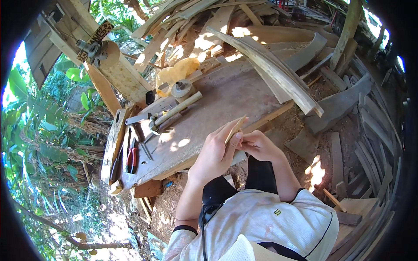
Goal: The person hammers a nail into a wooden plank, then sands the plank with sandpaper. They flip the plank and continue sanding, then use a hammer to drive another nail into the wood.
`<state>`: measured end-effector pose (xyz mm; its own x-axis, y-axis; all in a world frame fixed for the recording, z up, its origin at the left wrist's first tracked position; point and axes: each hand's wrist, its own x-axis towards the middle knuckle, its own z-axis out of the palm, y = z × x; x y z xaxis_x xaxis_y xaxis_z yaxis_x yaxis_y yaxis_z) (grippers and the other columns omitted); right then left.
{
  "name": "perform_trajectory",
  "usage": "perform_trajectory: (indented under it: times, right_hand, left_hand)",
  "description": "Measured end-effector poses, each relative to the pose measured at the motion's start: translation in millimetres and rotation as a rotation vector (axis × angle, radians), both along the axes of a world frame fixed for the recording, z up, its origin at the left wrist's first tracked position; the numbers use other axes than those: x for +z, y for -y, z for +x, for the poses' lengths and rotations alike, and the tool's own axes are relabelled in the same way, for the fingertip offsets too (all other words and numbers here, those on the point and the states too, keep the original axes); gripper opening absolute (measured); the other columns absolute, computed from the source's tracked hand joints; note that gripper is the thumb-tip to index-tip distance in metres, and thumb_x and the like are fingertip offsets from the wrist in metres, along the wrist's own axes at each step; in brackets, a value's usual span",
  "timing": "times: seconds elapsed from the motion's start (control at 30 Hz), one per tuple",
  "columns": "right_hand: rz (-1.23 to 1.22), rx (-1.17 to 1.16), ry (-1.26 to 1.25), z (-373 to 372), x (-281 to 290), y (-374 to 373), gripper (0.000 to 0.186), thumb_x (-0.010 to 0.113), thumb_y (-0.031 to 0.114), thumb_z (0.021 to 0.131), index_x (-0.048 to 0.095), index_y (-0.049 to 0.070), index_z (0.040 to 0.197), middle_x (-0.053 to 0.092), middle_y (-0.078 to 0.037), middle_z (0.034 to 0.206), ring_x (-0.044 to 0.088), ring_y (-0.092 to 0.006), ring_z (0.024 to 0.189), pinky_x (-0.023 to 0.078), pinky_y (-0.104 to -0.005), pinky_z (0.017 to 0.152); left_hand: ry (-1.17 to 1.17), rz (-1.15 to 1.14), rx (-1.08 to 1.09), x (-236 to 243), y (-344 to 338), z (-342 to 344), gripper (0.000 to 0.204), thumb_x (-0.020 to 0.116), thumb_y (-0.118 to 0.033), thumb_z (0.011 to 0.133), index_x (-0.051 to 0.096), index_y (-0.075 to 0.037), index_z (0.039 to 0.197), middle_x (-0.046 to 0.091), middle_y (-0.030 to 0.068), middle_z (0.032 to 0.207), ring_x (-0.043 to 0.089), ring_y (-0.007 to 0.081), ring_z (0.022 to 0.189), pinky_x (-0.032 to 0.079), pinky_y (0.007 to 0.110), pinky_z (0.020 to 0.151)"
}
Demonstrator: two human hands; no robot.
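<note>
Shirt: white short-sleeved shirt with dark trim fills the lower edge; both forearms rise from it.
Left hand: left hand is raised over the near edge of the counter, fingers curled and clenched around a thin pale wood strip.
Wood strip: slim, light-coloured, tilted up and to the right; its upper end sticks out above the left fingers, its lower part hidden in the grip.
Right hand: right hand sits just beside the left, touching it, fingers bent inward toward the strip's lower end. Whether it pinches the strip or only rests against the left hand, I cannot tell.
Counter: weathered grey plank counter runs from lower left to upper right, sun patches on it.
Near tools: red-handled pliers lie at the counter's left end, beside dark metal bars.
Hammer: claw hammer with a pale wooden handle lies mid-counter, head toward the left.
Further: a round spool stands past the hammer handle, a crumpled yellow plastic bag just behind it.
Far side: long curved planks lean across the counter's far right end; a heap of offcut boards beyond.
Ground: bare dirt with stacked boards to the right; green foliage on the left.
</note>
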<state>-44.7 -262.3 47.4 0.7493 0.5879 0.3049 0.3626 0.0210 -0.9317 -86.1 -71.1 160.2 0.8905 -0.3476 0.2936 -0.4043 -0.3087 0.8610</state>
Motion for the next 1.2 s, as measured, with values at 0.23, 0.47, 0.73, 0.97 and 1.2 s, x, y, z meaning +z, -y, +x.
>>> perform_trajectory:
  times: [0.23,0.47,0.73,0.97,1.2]
  right_hand:
    - [0.09,-0.467,0.081,2.8,37.1,29.7,0.028,0.06,0.017,0.107,0.068,-0.003,0.125,0.073,-0.01,0.1,0.062,-0.0084,0.093,0.05,-0.0266,0.082]
    - [0.03,-0.349,0.651,-11.3,93.0,8.0,0.038,0.059,0.006,0.101,0.061,0.0,0.138,0.063,-0.017,0.142,0.059,-0.0313,0.134,0.048,-0.0399,0.112]
    - [-0.014,-0.269,0.605,-0.1,84.2,12.2,0.041,0.06,0.001,0.098,0.062,0.002,0.139,0.057,-0.016,0.149,0.055,-0.0332,0.138,0.047,-0.0418,0.115]
    - [0.004,-0.31,0.463,-5.3,62.3,6.9,0.039,0.058,0.001,0.101,0.062,0.002,0.139,0.059,-0.016,0.147,0.057,-0.032,0.136,0.049,-0.0405,0.112]
    - [0.003,-0.41,0.237,-18.5,57.4,1.5,0.036,0.051,0.003,0.105,0.062,0.001,0.139,0.063,-0.016,0.143,0.061,-0.0304,0.132,0.049,-0.0355,0.108]
  left_hand:
    - [0.193,0.187,0.258,-8.9,-2.2,3.1,0.037,0.053,-0.008,0.104,0.058,0.0,0.14,0.064,0.0155,0.087,0.068,0.0283,0.08,0.053,0.037,0.076]
    - [0.28,0.175,0.201,-20.9,15.1,10.1,0.037,0.06,0.003,0.091,0.054,0.002,0.127,0.064,0.0285,0.105,0.063,0.0505,0.094,0.052,0.055,0.078]
    - [0.264,0.192,0.195,-26.8,21.8,9.6,0.033,0.059,0.005,0.089,0.053,0.005,0.122,0.064,0.0289,0.102,0.064,0.0513,0.09,0.052,0.056,0.076]
    - [0.16,0.235,0.216,-45.8,25.9,22.5,0.023,0.058,-0.001,0.096,0.061,0.006,0.118,0.068,0.0311,0.092,0.066,0.0504,0.087,0.054,0.055,0.076]
    - [0.113,0.245,0.217,-54.6,28.0,21.5,0.017,0.055,-0.002,0.099,0.063,0.002,0.113,0.067,0.032,0.089,0.065,0.0513,0.085,0.051,0.056,0.071]
